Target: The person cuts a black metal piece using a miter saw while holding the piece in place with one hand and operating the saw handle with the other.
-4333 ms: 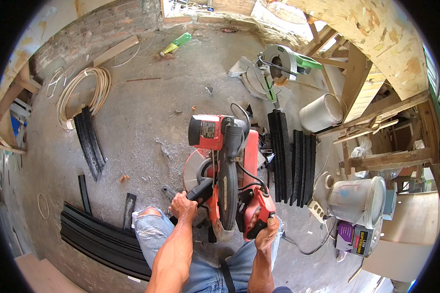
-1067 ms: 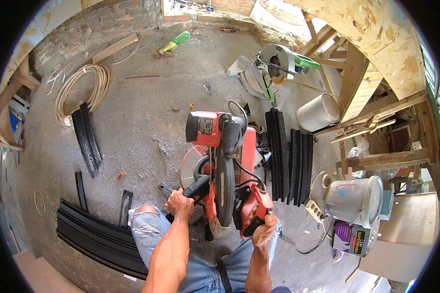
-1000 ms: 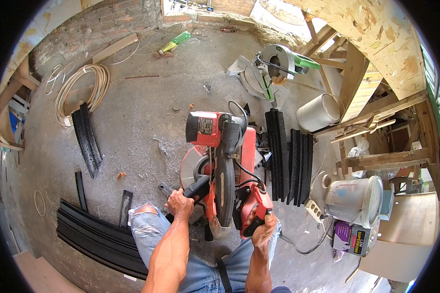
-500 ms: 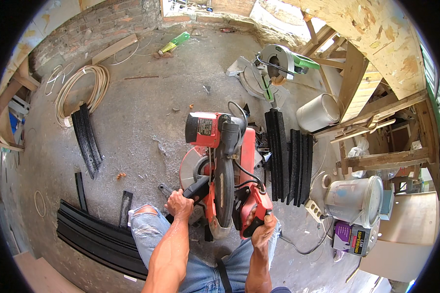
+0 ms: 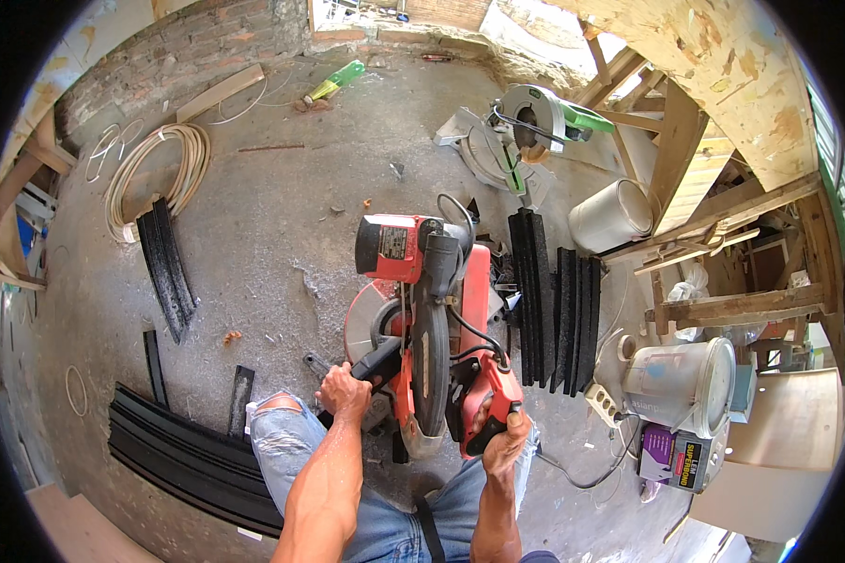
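A red and black miter saw (image 5: pixel 430 347) stands on the floor between my knees, its head lowered. My right hand (image 5: pixel 507 441) is wrapped around the saw's red and black handle (image 5: pixel 491 413), thumb on top. To the left of the blade guard, my left hand (image 5: pixel 345 392) is closed over a dark strip (image 5: pixel 379 362) at the saw's base. That strip's far end is hidden behind the guard, and the fingers cover part of it. The lower edge of the blade cannot be seen.
Black moldings lie in a stack (image 5: pixel 188 460) at left and in bundles (image 5: pixel 532 300) right of the saw. A green miter saw (image 5: pixel 526 141) stands ahead. At right are a paint bucket (image 5: pixel 671 380), a power strip (image 5: pixel 603 404) with its cord and a purple box (image 5: pixel 662 455). A coiled hose (image 5: pixel 117 202) lies far left.
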Demonstrator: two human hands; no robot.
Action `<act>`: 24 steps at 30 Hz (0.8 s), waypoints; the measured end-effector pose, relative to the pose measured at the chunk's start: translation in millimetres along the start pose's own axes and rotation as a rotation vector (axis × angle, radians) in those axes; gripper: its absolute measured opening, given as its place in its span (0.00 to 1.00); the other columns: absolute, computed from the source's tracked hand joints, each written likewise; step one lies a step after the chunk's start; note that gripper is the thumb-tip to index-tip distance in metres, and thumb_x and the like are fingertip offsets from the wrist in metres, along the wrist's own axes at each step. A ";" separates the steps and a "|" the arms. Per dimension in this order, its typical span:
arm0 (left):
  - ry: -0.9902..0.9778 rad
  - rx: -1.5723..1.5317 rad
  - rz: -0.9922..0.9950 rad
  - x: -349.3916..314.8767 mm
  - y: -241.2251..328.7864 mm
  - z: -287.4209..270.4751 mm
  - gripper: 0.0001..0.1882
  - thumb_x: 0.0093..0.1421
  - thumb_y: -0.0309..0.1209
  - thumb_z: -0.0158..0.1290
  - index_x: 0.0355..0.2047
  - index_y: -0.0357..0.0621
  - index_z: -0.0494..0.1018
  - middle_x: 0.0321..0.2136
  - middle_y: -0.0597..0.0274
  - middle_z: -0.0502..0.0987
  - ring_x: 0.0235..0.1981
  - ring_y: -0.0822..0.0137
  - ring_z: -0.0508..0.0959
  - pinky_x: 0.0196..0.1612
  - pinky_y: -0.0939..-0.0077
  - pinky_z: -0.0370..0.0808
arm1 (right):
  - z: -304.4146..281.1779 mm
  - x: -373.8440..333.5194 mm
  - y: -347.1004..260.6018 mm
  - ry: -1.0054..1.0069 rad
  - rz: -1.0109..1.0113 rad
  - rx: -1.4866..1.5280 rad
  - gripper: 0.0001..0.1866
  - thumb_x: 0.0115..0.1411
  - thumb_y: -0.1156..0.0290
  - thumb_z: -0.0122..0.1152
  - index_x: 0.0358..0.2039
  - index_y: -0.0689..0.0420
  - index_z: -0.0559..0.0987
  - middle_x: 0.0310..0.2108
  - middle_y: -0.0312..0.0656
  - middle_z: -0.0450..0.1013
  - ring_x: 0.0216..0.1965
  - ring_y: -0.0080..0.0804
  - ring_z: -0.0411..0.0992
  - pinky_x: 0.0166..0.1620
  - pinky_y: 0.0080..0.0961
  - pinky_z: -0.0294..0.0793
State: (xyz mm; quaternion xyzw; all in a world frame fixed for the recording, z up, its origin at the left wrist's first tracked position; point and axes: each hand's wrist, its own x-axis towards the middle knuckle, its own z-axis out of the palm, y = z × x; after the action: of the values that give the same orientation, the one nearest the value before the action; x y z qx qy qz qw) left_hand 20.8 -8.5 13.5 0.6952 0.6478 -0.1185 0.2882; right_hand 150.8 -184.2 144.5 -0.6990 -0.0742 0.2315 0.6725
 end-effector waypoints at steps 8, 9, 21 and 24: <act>0.006 -0.018 0.021 -2.2 3.4 0.9 0.19 0.45 0.37 0.60 0.40 0.50 0.78 0.40 0.58 0.77 0.47 0.51 0.78 0.52 0.39 0.70 | -3.9 0.1 0.9 0.004 -0.004 -0.019 0.43 0.54 0.26 0.46 0.31 0.62 0.75 0.19 0.36 0.70 0.18 0.23 0.68 0.22 0.20 0.65; 0.009 -0.016 0.017 -2.4 2.8 -1.9 0.19 0.45 0.37 0.60 0.40 0.50 0.78 0.40 0.58 0.77 0.47 0.51 0.78 0.52 0.39 0.70 | -2.8 -0.1 1.6 -0.002 -0.003 -0.018 0.43 0.54 0.25 0.45 0.32 0.62 0.75 0.19 0.36 0.70 0.18 0.23 0.68 0.22 0.21 0.65; -0.012 -0.008 0.012 -0.4 3.0 0.6 0.18 0.46 0.35 0.58 0.39 0.49 0.78 0.41 0.58 0.77 0.48 0.52 0.77 0.52 0.40 0.70 | -4.7 -1.4 4.7 -0.015 -0.024 -0.037 0.45 0.55 0.23 0.41 0.32 0.62 0.74 0.19 0.36 0.69 0.18 0.22 0.67 0.21 0.21 0.65; -0.022 -0.002 0.006 -0.9 3.4 0.5 0.18 0.46 0.34 0.58 0.40 0.49 0.78 0.41 0.58 0.77 0.48 0.52 0.77 0.52 0.41 0.70 | -6.0 -2.1 6.9 -0.017 -0.025 -0.042 0.45 0.54 0.23 0.42 0.32 0.62 0.74 0.19 0.36 0.69 0.18 0.22 0.67 0.21 0.20 0.65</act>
State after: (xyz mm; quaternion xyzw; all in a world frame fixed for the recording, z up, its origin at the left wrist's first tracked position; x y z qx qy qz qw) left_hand 24.1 -9.6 14.4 0.6953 0.6428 -0.1246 0.2963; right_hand 150.1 -191.1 138.1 -0.7099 -0.0934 0.2272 0.6601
